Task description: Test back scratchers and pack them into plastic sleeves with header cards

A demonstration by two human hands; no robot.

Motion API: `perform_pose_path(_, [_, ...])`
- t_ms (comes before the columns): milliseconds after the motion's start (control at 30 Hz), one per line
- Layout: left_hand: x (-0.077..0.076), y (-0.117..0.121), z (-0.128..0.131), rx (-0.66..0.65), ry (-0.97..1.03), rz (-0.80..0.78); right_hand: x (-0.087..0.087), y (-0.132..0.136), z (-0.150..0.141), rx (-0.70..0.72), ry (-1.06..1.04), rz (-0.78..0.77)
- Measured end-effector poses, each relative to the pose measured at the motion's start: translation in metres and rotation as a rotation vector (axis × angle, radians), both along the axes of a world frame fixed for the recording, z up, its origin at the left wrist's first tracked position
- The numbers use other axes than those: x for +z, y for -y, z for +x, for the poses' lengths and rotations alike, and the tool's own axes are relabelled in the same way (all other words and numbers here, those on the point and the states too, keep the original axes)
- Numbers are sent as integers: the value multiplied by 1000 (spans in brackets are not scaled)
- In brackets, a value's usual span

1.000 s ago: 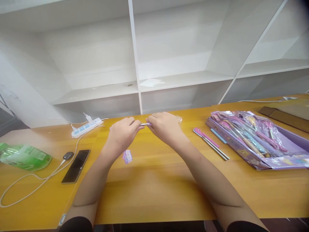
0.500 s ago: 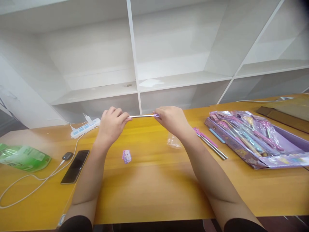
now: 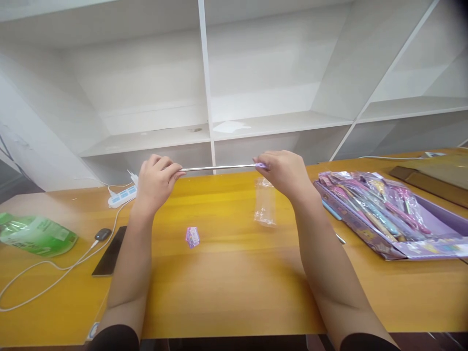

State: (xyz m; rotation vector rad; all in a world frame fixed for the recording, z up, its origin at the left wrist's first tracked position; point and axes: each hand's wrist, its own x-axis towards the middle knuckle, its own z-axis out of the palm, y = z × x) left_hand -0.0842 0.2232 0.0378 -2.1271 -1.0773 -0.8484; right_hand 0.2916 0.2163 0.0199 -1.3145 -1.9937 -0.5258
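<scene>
A thin silver telescopic rod (image 3: 219, 167) with a light purple part at its right end is stretched level between my two hands, above the back of the table. My left hand (image 3: 157, 180) pinches its left end between thumb and fingers. My right hand (image 3: 285, 170) is closed around the purple end, which is mostly hidden in the fingers. Below the right hand lies a clear plastic wrapper (image 3: 265, 207). A small purple printed card (image 3: 193, 237) rests on the table nearer to me.
To the right, a purple box (image 3: 398, 249) holds several wrapped colourful sticks; a blue stick (image 3: 331, 210) and a metal rod tip (image 3: 341, 239) show beside it. On the left are a green bottle (image 3: 40, 235), phone (image 3: 109, 253), cable and power strip (image 3: 122, 196). White shelves stand behind.
My hands have moved apart, and the rod between them shows longer. My right hand went right and slightly up, uncovering more of the clear wrapper; its forearm now covers most of the loose rods.
</scene>
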Motion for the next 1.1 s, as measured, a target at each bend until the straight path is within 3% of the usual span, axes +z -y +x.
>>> perform_pose_path(333, [0,-17,-33,-45,61,88,-1,-15,40,-7,24,199])
perform_pose_path(767, [16,-9,-99,-26,227,306,0,-4,131,-374,-108,448])
perform_pose_path(900, [23,1,-106,-96,163,313,-5,1,154,-436,-216,424])
perform_pose_path(1000, [27,7,-97,-160,98,282,-4,9,155,-453,-289,361])
perform_pose_path(1100, [31,12,-91,-146,44,350,-1,15,149,-454,-380,298])
